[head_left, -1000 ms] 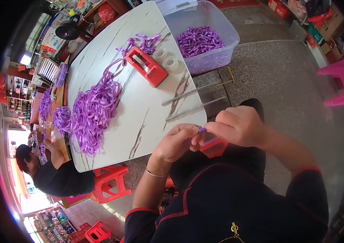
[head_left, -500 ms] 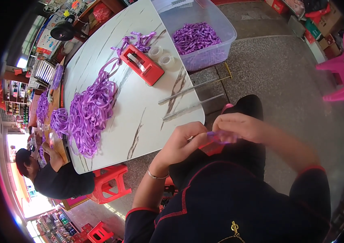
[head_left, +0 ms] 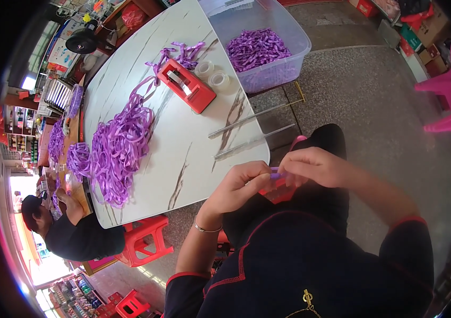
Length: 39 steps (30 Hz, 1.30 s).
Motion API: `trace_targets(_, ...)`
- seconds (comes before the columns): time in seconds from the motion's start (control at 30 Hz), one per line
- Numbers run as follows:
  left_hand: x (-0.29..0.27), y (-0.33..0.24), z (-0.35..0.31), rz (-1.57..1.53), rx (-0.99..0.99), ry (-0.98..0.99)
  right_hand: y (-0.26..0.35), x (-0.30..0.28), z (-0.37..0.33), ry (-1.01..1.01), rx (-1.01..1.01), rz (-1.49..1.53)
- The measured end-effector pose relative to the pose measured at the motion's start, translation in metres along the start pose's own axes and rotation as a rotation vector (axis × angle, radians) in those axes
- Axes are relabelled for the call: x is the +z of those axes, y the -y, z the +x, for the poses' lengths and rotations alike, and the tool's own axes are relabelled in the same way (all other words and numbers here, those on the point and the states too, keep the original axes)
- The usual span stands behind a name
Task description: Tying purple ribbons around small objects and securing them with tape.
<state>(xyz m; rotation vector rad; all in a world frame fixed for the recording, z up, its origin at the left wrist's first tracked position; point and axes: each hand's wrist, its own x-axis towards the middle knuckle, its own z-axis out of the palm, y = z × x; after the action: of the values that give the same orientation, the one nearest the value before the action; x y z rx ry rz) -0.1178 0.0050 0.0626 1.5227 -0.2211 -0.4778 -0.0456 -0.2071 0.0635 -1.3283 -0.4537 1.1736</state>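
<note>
Narrow grip on purple ribbon (head_left: 276,176)
I see left hand (head_left: 240,185) pinching it, right hand (head_left: 315,166) likewise at three o'clock; uneven pulling could make it slip.

Right of one red tape dispenser (head_left: 194,96) were two tape rolls (head_left: 218,81) and one plastic bin (head_left: 276,74). In front were two metal strips (head_left: 240,146) and two hands (head_left: 241,186).

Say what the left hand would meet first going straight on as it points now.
Beyond the purple strip in its grip, the left hand would likely meet the right hand first; exact depth is unclear.
</note>
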Motion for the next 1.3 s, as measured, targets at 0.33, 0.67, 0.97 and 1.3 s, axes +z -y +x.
trace_targets(0.33,-0.002,-0.005,0.008,0.108,0.081,0.071,-0.003,-0.005,0.002,0.139,-0.095,-0.001)
trace_targets(0.67,-0.004,-0.006,0.02,0.088,0.161,0.186,0.0,-0.008,-0.01,0.115,-0.031,0.103)
trace_targets(0.97,-0.005,-0.006,0.047,0.301,0.291,0.23,-0.014,-0.021,-0.024,0.065,-0.069,0.105)
trace_targets(1.3,-0.041,0.029,0.084,0.412,0.184,-0.501,-0.051,-0.075,0.013,-0.656,-0.231,-0.067)
